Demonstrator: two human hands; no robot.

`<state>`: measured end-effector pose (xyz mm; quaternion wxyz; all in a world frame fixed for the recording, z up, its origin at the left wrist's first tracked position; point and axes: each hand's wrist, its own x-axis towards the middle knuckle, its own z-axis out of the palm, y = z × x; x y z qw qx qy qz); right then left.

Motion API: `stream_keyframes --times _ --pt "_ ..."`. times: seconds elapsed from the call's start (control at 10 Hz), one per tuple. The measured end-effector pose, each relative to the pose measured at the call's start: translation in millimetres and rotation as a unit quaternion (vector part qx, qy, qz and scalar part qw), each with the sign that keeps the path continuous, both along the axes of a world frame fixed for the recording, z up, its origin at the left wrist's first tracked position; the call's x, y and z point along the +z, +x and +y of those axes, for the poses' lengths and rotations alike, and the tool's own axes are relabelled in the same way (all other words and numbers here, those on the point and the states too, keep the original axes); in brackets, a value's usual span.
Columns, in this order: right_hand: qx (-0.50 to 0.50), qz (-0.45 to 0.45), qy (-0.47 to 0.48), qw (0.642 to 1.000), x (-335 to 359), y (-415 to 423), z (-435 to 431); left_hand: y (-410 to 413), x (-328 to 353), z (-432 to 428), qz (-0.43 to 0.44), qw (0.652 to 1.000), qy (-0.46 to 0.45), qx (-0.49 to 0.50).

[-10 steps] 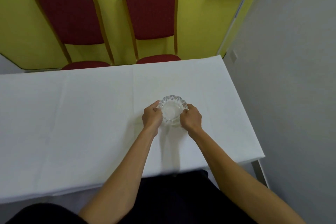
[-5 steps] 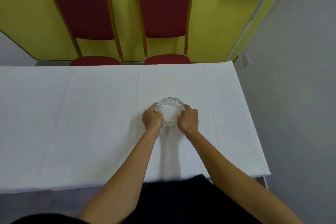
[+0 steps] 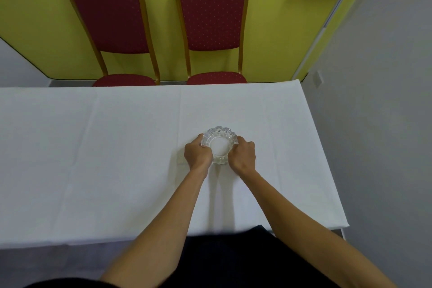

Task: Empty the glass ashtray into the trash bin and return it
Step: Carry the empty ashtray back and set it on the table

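Left hand [image 3: 197, 153]: curled against the near-left rim of the ashtray, bracing the heavy glass.
Right hand [image 3: 243, 154]: clasps the near-right rim, mirroring it.
Ashtray [image 3: 219, 142]: rests on the white desk [image 3: 93, 159], apparently empty.
Chairs [image 3: 211, 14]: far side.

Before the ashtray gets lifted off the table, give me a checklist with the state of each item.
1. Left hand on the glass ashtray: ok, gripping its left side.
2. Right hand on the ashtray: ok, gripping its right side.
3. Ashtray level on the white tablecloth: ok.
4. Contents to empty: cannot tell, the bowl looks clear.
5. Trash bin located: not ok, none in view.
6. Nearby clutter on the cloth: ok, nothing beside the ashtray.
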<state>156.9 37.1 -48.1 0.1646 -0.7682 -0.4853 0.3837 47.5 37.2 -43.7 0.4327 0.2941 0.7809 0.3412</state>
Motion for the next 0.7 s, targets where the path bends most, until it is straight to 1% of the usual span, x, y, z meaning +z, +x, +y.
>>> stream_keyframes --times 0.3,0.5,0.6,0.7 --pt "0.009 -0.006 0.027 1.000 -0.2 -0.8 -3.1 2.0 10.0 0.6 0.024 1.000 0.007 -0.007" --pt "0.014 -0.009 0.031 0.999 2.2 1.8 -4.9 -4.0 1.0 3.2 0.045 0.998 -0.019 -0.045" --pt "0.038 -0.036 0.039 0.998 1.8 6.2 -5.8 -8.2 1.2 4.2 0.082 0.993 -0.029 -0.079" --pt "0.078 -0.093 0.061 0.991 11.8 12.7 4.2 -10.6 19.6 17.2 0.153 0.982 -0.008 -0.108"
